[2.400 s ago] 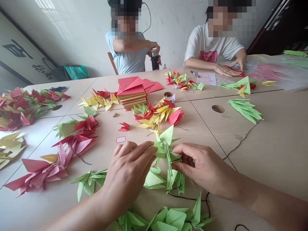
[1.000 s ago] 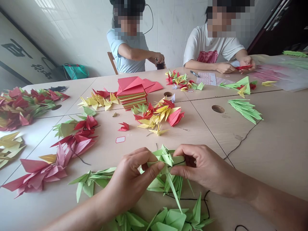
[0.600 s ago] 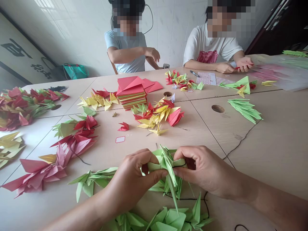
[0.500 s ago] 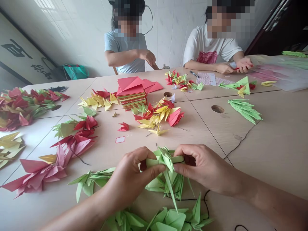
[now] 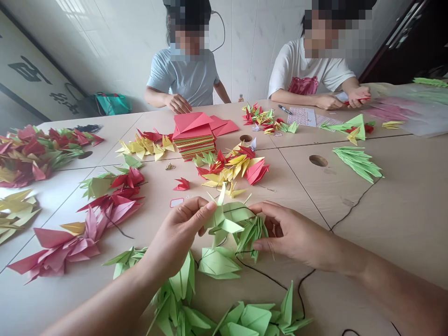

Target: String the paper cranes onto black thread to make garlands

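Above the table, my left hand (image 5: 180, 233) pinches a light green paper crane (image 5: 226, 219) between thumb and fingers at its left side. My right hand (image 5: 292, 235) is closed on a bunch of narrow folded green cranes (image 5: 250, 237), just right of that crane and touching it. A black string (image 5: 264, 276) runs by the bunch and down to the tabletop. Under my hands lies another green crane (image 5: 219, 262). More strung green cranes (image 5: 254, 319) curve along the near edge, partly hidden by my left forearm.
Pink and red cranes (image 5: 66, 238) lie to the left, with a mixed heap (image 5: 28, 154) beyond. A stack of coloured paper (image 5: 194, 140) stands mid-table near yellow and red cranes (image 5: 234, 165). Folded green pieces (image 5: 357, 163) lie right. Two people sit opposite.
My left hand has shifted left with the crane, which has turned and opened out. My right hand has moved onto the folded bunch. The person across at left has lowered an arm toward the paper stack.
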Demonstrator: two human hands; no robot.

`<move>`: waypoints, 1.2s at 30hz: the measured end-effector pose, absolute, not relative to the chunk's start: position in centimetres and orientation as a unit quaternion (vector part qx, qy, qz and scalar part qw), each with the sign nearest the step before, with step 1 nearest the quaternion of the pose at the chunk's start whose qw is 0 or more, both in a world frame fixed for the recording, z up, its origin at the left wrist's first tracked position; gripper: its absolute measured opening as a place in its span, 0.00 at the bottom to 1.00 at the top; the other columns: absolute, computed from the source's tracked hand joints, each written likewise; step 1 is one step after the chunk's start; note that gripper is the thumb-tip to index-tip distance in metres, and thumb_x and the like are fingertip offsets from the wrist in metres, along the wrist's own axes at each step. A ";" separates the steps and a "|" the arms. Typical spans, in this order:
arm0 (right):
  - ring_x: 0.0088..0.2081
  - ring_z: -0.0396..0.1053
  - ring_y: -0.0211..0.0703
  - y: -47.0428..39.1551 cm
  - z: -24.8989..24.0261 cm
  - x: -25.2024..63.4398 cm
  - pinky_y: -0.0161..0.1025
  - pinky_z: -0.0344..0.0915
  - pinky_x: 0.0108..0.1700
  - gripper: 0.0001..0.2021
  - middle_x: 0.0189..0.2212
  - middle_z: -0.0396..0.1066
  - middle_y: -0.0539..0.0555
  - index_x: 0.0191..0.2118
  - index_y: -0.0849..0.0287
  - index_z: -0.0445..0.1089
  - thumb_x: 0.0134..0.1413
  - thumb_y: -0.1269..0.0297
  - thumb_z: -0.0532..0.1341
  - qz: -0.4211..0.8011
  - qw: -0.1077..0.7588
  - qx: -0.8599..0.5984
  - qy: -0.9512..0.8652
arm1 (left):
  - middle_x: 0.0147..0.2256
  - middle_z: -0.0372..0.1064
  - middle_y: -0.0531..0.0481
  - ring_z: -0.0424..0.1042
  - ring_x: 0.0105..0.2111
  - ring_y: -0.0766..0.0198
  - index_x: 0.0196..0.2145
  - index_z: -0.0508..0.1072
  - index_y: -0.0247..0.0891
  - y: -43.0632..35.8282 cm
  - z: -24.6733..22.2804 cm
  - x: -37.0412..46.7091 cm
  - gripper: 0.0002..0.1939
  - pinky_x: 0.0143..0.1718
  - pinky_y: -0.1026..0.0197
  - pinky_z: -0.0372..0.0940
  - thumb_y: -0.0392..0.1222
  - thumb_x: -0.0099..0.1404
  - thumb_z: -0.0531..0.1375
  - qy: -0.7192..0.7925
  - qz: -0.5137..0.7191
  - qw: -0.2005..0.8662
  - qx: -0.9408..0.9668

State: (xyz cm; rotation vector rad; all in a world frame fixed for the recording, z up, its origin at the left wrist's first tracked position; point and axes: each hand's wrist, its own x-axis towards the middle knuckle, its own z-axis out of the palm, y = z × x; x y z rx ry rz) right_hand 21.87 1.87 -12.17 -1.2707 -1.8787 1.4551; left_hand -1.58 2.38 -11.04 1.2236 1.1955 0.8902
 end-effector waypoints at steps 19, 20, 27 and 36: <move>0.50 0.68 0.43 2.7 -13.0 22.3 0.46 0.66 0.52 0.21 0.49 0.69 0.53 0.52 0.52 0.62 0.53 0.75 0.54 0.530 0.247 -0.480 -0.654 | 0.29 0.63 0.55 0.63 0.29 0.69 0.32 0.68 0.39 3.3 -12.1 -1.5 0.09 0.35 0.65 0.61 0.47 0.65 0.59 0.490 0.438 0.561 0.503; 0.50 0.68 0.43 2.8 -13.1 22.3 0.47 0.66 0.52 0.20 0.49 0.70 0.53 0.51 0.53 0.63 0.52 0.76 0.54 0.530 0.249 -0.485 -0.650 | 0.29 0.63 0.55 0.63 0.30 0.68 0.33 0.68 0.39 3.3 -12.1 -1.5 0.10 0.35 0.65 0.61 0.48 0.65 0.59 0.495 0.435 0.558 0.505; 0.46 0.71 0.43 3.0 -12.3 22.0 0.44 0.69 0.47 0.16 0.45 0.72 0.54 0.45 0.55 0.65 0.48 0.75 0.55 0.553 0.310 -0.497 -0.592 | 0.35 0.63 0.55 0.63 0.31 0.69 0.43 0.66 0.41 3.1 -11.9 -1.5 0.13 0.34 0.65 0.61 0.50 0.65 0.58 0.530 0.397 0.517 0.542; 0.43 0.71 0.45 3.0 -11.6 21.8 0.43 0.68 0.43 0.12 0.44 0.72 0.55 0.44 0.55 0.66 0.52 0.70 0.58 0.603 0.336 -0.485 -0.537 | 0.47 0.61 0.47 0.64 0.43 0.62 0.50 0.60 0.44 2.6 -11.7 -1.5 0.16 0.41 0.58 0.62 0.45 0.66 0.57 0.536 0.452 0.290 0.651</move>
